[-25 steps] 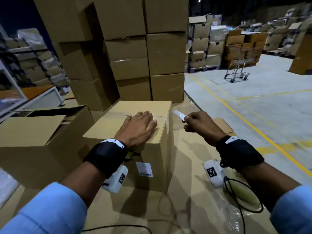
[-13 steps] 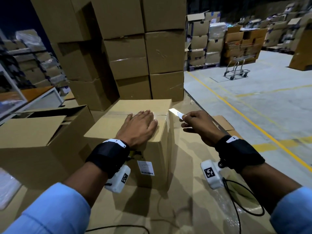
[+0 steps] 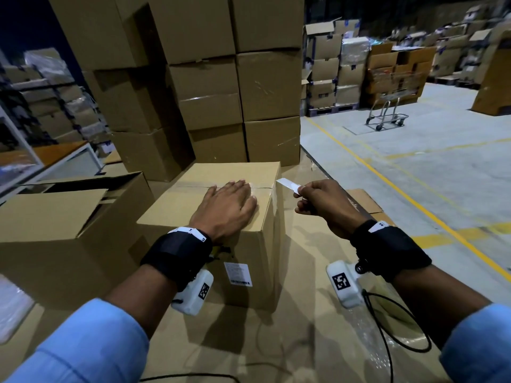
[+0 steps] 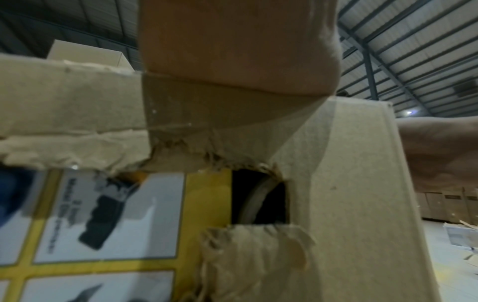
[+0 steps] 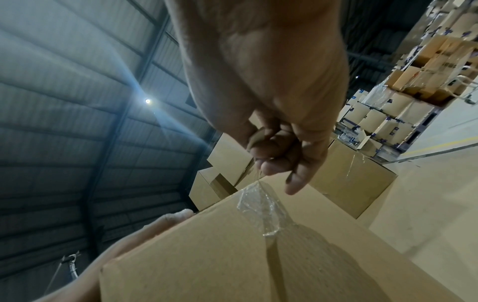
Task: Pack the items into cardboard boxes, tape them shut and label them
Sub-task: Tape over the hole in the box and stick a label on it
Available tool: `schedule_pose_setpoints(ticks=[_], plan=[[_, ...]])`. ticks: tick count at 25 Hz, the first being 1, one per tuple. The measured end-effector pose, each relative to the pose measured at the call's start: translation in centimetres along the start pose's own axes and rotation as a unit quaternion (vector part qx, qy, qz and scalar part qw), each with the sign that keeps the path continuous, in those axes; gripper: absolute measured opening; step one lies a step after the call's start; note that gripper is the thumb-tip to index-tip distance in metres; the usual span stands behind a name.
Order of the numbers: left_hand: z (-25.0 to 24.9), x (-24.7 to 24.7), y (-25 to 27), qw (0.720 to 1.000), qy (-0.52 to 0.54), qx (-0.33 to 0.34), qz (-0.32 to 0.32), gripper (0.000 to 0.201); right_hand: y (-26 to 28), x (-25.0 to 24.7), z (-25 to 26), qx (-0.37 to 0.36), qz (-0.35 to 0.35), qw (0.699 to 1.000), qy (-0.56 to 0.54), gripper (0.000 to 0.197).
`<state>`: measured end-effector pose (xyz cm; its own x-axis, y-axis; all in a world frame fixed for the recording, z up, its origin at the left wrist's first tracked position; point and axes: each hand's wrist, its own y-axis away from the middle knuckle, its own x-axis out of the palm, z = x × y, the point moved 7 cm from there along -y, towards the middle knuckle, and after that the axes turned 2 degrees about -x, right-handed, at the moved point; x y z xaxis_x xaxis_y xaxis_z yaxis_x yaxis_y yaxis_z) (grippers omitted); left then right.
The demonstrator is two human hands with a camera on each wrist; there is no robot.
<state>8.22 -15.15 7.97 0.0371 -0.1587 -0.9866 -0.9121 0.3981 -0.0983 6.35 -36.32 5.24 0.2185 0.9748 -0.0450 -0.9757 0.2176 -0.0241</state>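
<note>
A closed cardboard box (image 3: 171,208) stands on the cardboard-covered surface in front of me, with a white label (image 3: 237,273) on its near side. My left hand (image 3: 237,194) lies flat on the box top, over the seam, fingers straight. My right hand (image 3: 302,193), just right of the box's top edge, pinches a strip of clear tape (image 3: 287,185) that runs to that edge. In the right wrist view the crinkled tape (image 5: 258,200) leads from the box (image 5: 232,255) up to the pinching fingers (image 5: 271,167). The left wrist view shows a torn hole (image 4: 258,200) in the box side.
An open cardboard box (image 3: 69,217) sits to the left. A tall stack of boxes (image 3: 235,92) rises right behind. On the right lies concrete floor with yellow lines, a trolley (image 3: 387,117) and more stacked cartons. A black cable (image 3: 387,327) loops near my right wrist.
My right hand, with the tape strip, has edged slightly left toward the box's edge. My left hand stays flat on the box top.
</note>
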Motion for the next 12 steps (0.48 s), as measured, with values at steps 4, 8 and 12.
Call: schedule_pose_setpoints(ticks=[4,8,12], plan=[[0.1,0.1,-0.1,1.000,-0.004,0.002,-0.006,0.075,0.2,0.3,0.4,0.006,0.016,1.000,-0.003,0.023],[0.2,0.1,-0.1,1.000,-0.003,0.003,-0.002,0.075,0.2,0.5,1.4,0.008,0.030,1.000,-0.005,0.016],[0.1,0.1,-0.1,1.000,-0.002,0.001,-0.002,0.077,0.1,0.4,1.6,0.041,0.041,0.998,-0.017,0.014]])
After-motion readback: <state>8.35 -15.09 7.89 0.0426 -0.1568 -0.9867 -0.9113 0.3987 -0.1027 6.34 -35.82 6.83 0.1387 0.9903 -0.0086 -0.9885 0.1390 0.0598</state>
